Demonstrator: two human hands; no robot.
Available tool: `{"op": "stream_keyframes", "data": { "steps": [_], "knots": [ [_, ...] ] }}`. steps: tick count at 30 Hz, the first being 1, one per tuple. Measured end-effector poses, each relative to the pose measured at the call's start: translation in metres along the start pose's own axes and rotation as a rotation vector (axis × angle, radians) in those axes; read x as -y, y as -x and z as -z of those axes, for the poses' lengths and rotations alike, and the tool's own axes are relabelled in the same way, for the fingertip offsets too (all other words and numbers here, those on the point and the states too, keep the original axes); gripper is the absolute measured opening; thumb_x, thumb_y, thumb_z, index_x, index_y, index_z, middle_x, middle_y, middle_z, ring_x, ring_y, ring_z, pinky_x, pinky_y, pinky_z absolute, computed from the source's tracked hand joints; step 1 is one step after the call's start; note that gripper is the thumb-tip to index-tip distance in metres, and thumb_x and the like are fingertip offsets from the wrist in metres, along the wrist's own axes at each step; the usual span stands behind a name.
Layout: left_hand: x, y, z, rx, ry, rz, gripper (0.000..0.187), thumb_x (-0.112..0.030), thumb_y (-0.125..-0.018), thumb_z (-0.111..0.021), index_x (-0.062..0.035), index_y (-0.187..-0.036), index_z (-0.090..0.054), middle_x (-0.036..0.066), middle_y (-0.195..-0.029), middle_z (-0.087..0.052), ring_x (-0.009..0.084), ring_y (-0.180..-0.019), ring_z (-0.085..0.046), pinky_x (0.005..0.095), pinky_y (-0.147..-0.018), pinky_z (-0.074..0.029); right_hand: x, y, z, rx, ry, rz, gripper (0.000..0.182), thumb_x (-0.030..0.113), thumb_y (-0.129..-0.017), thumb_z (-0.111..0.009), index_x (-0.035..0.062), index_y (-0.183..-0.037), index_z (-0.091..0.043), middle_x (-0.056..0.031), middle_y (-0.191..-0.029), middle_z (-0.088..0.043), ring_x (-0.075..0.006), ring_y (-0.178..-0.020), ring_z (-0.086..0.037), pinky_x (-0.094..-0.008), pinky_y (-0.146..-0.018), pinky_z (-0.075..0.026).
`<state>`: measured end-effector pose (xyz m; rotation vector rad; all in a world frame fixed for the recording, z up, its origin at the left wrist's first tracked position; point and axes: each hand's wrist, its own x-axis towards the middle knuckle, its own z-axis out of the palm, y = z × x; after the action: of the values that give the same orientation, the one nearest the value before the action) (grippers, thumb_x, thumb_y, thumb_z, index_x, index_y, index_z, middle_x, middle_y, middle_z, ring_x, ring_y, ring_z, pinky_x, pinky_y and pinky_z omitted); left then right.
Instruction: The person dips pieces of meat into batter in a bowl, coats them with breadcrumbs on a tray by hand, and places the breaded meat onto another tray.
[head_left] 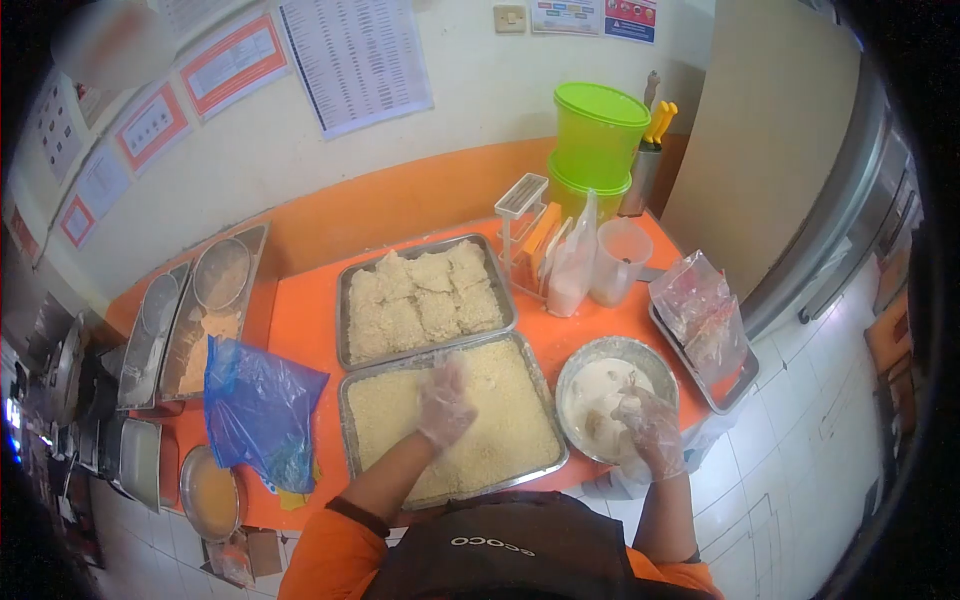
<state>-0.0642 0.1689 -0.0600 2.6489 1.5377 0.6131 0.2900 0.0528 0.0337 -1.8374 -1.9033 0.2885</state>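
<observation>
A steel tray (pixel 347 425) of pale breadcrumbs (pixel 500 420) lies in front of me. My left hand (pixel 447 408), in a clear plastic glove, is over the crumbs near the tray's far side, its fingers blurred. To the right, my gloved right hand (pixel 650 432) reaches into a metal bowl (pixel 570 372) of white batter or flour (pixel 590 385). Its fingers are curled together beside a tan, wet-looking lump (pixel 602 425); what they hold is partly hidden. Behind the crumb tray, a second steel tray (pixel 345 325) carries several flat, crumb-coated pieces (pixel 425 305) laid close together.
At left are a blue plastic bag (pixel 262 410), steel bins with sieves (pixel 222 275) and a pan of yellowish liquid (pixel 210 495). A clear jug (pixel 620 262), white rack (pixel 522 200) and green tubs (pixel 600 130) stand behind. A bagged item (pixel 705 325) rests on a tray at right.
</observation>
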Motion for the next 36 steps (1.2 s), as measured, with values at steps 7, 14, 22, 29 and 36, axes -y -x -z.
{"op": "stream_keyframes", "data": {
  "steps": [7, 14, 22, 29, 36],
  "knots": [
    [-0.035, -0.058, 0.006, -0.054, 0.198, -0.016, 0.084, -0.052, -0.079, -0.044, -0.0034, -0.142, -0.017, 0.016, -0.15, -0.007, 0.0298, -0.139, -0.007, 0.0586, -0.106, -0.005, -0.007, 0.002, 0.009, -0.021, -0.105, 0.085, 0.028, 0.027, -0.081, -0.06, 0.0117, -0.104, -0.063, -0.0091, -0.115, -0.058, -0.0318, -0.105, -0.054, -0.0403, -0.092, -0.041],
    [-0.049, -0.082, 0.012, 0.42, -0.256, 0.025, 0.078, -0.048, -0.082, -0.042, -0.0038, -0.142, -0.019, 0.017, -0.149, -0.012, 0.0301, -0.138, -0.012, 0.0573, -0.107, -0.008, -0.004, 0.005, 0.006, -0.06, 0.034, 0.122, 0.023, 0.021, -0.079, -0.06, 0.0139, -0.1, -0.065, -0.0084, -0.116, -0.058, -0.0279, -0.106, -0.055, -0.0393, -0.092, -0.041],
    [-0.053, -0.067, -0.021, 0.366, -0.211, 0.033, 0.074, -0.042, -0.082, -0.042, -0.0008, -0.14, -0.022, 0.018, -0.148, -0.013, 0.0297, -0.138, -0.009, 0.055, -0.108, -0.006, 0.0, -0.008, 0.008, -0.01, -0.081, 0.013, 0.027, 0.024, -0.08, -0.059, 0.0144, -0.105, -0.064, -0.0116, -0.114, -0.059, -0.0303, -0.107, -0.054, -0.0409, -0.094, -0.04],
    [-0.04, -0.032, -0.02, 0.395, -0.158, 0.094, 0.071, -0.036, -0.084, -0.041, 0.0004, -0.14, -0.02, 0.018, -0.149, -0.008, 0.0293, -0.139, -0.005, 0.0551, -0.108, -0.002, 0.004, -0.006, 0.018, -0.073, -0.233, 0.072, 0.018, 0.022, -0.08, -0.057, 0.0119, -0.085, -0.07, -0.0101, -0.11, -0.062, -0.0288, -0.097, -0.059, -0.0373, -0.087, -0.044],
    [-0.008, -0.015, -0.034, 0.042, -0.152, 0.076, 0.066, -0.029, -0.085, -0.041, 0.0053, -0.138, -0.02, 0.02, -0.148, -0.009, 0.0323, -0.138, -0.006, 0.0518, -0.109, -0.002, 0.005, 0.002, 0.015, -0.074, -0.203, 0.003, 0.026, 0.027, -0.082, -0.058, 0.0074, -0.096, -0.066, -0.013, -0.101, -0.064, -0.0279, -0.096, -0.06, -0.0364, -0.084, -0.045]
  ]
}}
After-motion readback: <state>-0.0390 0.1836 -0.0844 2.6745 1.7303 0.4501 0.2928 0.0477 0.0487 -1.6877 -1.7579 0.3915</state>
